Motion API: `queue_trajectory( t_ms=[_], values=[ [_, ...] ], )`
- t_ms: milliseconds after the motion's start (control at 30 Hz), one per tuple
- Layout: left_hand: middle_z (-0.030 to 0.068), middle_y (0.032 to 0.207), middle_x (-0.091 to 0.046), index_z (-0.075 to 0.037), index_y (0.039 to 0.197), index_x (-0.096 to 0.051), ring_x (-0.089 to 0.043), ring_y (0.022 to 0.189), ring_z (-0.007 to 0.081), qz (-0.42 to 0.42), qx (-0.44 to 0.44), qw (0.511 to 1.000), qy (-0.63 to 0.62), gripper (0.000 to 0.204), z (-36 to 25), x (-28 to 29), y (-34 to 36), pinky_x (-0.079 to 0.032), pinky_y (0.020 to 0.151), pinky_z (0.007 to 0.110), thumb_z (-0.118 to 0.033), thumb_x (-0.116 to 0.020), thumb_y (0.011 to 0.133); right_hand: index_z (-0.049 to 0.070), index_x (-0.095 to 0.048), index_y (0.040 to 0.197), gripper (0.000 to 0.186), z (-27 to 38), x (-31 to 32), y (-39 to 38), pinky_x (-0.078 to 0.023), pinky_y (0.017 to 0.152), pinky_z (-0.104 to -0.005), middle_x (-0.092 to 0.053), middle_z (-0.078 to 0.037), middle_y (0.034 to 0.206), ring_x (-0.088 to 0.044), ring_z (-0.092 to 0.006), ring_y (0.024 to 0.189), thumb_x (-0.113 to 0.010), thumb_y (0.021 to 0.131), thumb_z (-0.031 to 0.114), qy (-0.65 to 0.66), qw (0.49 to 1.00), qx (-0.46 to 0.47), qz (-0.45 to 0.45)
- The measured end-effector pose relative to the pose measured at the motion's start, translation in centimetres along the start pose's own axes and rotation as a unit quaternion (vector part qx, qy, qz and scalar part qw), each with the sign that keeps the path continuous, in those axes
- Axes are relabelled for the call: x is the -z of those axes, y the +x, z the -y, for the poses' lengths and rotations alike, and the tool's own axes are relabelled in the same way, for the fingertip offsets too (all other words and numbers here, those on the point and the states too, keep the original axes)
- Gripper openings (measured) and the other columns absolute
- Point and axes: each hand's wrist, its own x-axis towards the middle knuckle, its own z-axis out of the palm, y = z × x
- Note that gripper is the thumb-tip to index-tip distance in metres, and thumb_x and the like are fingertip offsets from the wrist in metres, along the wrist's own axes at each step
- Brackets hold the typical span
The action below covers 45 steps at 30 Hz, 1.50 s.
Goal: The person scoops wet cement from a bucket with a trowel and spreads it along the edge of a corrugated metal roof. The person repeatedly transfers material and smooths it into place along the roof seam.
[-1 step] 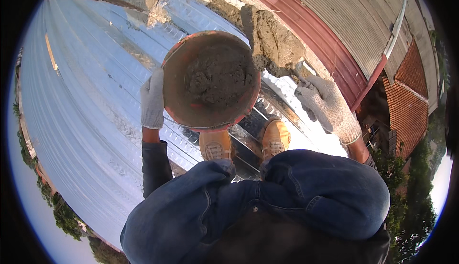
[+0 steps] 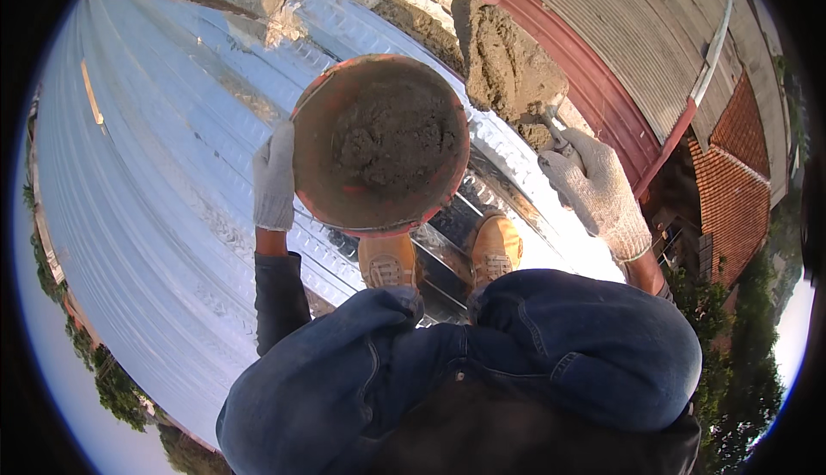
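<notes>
My left hand (image 2: 275, 178), in a pale knit glove, grips the left rim of a round reddish bucket (image 2: 311, 155). Wet grey mortar (image 2: 397, 135) lies inside it. To the right, my gloved right hand (image 2: 595, 189) is closed round the handle of a trowel (image 2: 553, 119), most of which the fingers hide. Mortar coats the trowel's blade, which lies over a rough mortar strip (image 2: 420, 29) along the roof's edge. Whether the blade presses on the strip or hovers just above it, I cannot tell.
I squat on a ribbed bluish metal roof (image 2: 155, 182), my tan shoes (image 2: 496, 247) just below the bucket. A red metal sheet (image 2: 594, 105) and grey corrugated roofing (image 2: 632, 36) adjoin the strip. Beyond the right edge are tiled roofs (image 2: 731, 208) and trees lower down.
My right hand and the trowel have shifted a little to the right and away from the bucket, along the strip. The bucket and my left hand stay in place.
</notes>
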Motion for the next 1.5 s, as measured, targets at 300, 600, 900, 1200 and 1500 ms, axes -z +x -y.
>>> queue_trajectory(
  t_ms=[300, 600, 900, 1200, 1500],
  values=[
    [0.0015, 0.116, -0.077, 0.002, 0.132, -0.078, -0.068, 0.101, 0.0087, -0.006, 0.012, 1.0, -0.003, 0.051, -0.1, -1.2, 0.6, -0.057, 0.085, 0.028, -0.046, -0.066, 0.118, 0.002, -0.063, 0.113, 0.027, -4.3, -5.2, 6.2, -0.058, 0.079, -0.0545, -0.074, -0.024, 0.099, -0.074, -0.0462, 0.09, -0.074, 0.104, 0.025, -0.252, 0.956, 0.022, -0.15],
    [0.0023, 0.118, -0.077, 0.002, 0.131, -0.077, -0.069, 0.103, 0.0104, -0.009, 0.022, 1.0, -0.009, 0.052, -0.7, -0.9, 0.1, -0.058, 0.087, 0.03, -0.046, -0.066, 0.117, -0.001, -0.063, 0.12, 0.023, -5.5, -1.8, 10.8, -0.066, 0.068, -0.0491, -0.074, -0.023, 0.096, -0.08, -0.0396, 0.084, -0.07, 0.104, 0.014, -0.478, 0.863, 0.136, -0.093],
    [0.0042, 0.122, -0.078, 0.002, 0.136, -0.076, -0.071, 0.105, 0.0118, 0.001, 0.028, 1.0, -0.012, 0.053, 0.0, -0.2, 0.4, -0.059, 0.09, 0.031, -0.047, -0.066, 0.118, -0.001, -0.059, 0.12, 0.028, -10.0, -2.5, 6.6, -0.066, 0.069, -0.0463, -0.077, -0.021, 0.102, -0.083, -0.0349, 0.084, -0.074, 0.097, 0.004, -0.549, 0.83, 0.1, 0.003],
    [0.0037, 0.123, -0.078, 0.003, 0.134, -0.076, -0.07, 0.104, 0.0116, 0.002, 0.037, 0.999, -0.032, 0.052, -0.3, -0.3, 0.1, -0.059, 0.089, 0.031, -0.045, -0.065, 0.118, 0.001, -0.059, 0.126, 0.028, -10.8, -4.7, 1.4, -0.068, 0.075, -0.0449, -0.079, -0.017, 0.105, -0.084, -0.0346, 0.091, -0.072, 0.102, 0.007, -0.519, 0.853, -0.026, 0.047],
    [-0.0003, 0.112, -0.074, 0.002, 0.127, -0.078, -0.063, 0.098, 0.0074, -0.005, 0.005, 1.0, -0.018, 0.051, -1.3, -1.3, -0.4, -0.053, 0.083, 0.028, -0.047, -0.066, 0.117, 0.002, -0.058, 0.124, 0.029, -11.0, -6.7, -2.0, -0.068, 0.068, -0.042, -0.078, -0.015, 0.103, -0.085, -0.0328, 0.087, -0.074, 0.102, 0.014, -0.483, 0.87, -0.072, 0.066]
  ],
)
